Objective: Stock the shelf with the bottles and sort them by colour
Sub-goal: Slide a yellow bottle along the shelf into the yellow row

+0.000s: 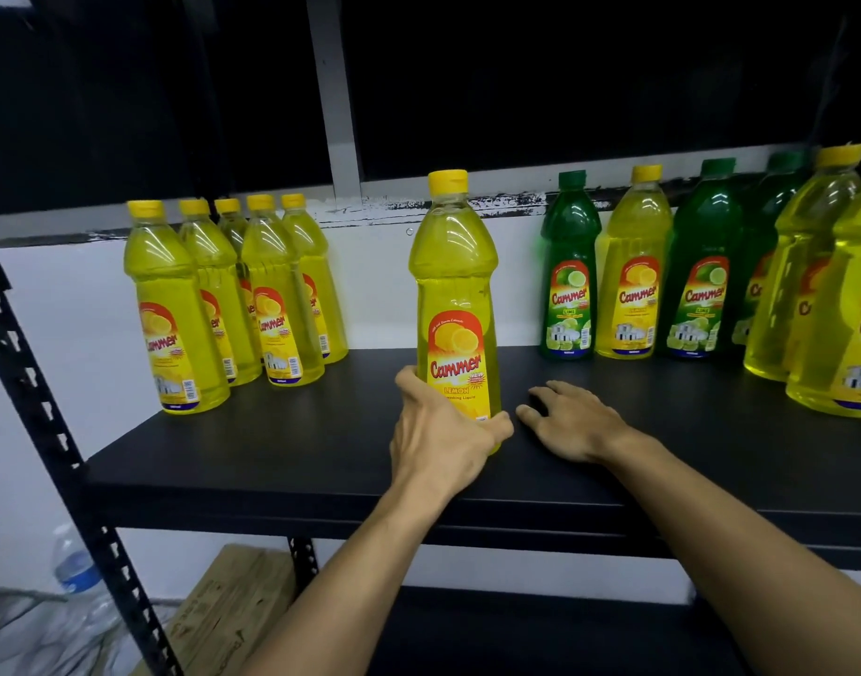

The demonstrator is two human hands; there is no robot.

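The left hand (443, 434) grasps the upright yellow bottle (453, 304) mid-shelf (282, 446); the right hand (572, 419) rests flat, fingers relaxed; five yellow bottles (233, 304) cluster left; mixed green and yellow bottles (701, 275) crowd right.

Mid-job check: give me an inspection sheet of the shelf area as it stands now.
Surface: black shelf, bare in the middle.
Job's things: five yellow bottles grouped left; one yellow bottle upright at centre; mixed green and yellow bottles unsorted on the right.
Clutter: nothing seen on the shelf.
Hands: left hand grips the centre bottle's base; right hand rests flat on the shelf.
Cables: nothing seen.
Surroundings: white wall; water bottle and wooden board below.
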